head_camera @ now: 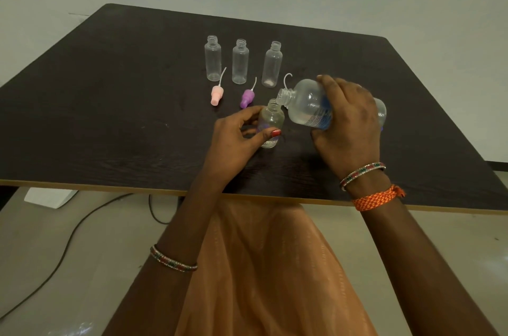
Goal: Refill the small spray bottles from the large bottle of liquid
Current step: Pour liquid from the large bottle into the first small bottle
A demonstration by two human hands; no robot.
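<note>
Pouring is under way nearest the table (pixel 115 126) edge: the left hand (pixel 233 140) has its grip clamped on a small spray bottle (pixel 270 123), the right hand (pixel 347 126) on the tilted large bottle (pixel 308 107), mouth at its neck. Beyond lie a pink spray top (pixel 217 95) and a purple spray top (pixel 247 99); farthest, three uncapped bottles (pixel 240 62) look empty, so most filling and all capping seem left.

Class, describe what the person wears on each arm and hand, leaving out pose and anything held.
Both forearms are bare, no sleeves. The left arm has one thin beaded bangle in red, green and white. The right wrist has a matching bangle and, below it, an orange woven thread band with a knotted end. The left hand has a red-painted thumbnail. No rings are visible.
</note>
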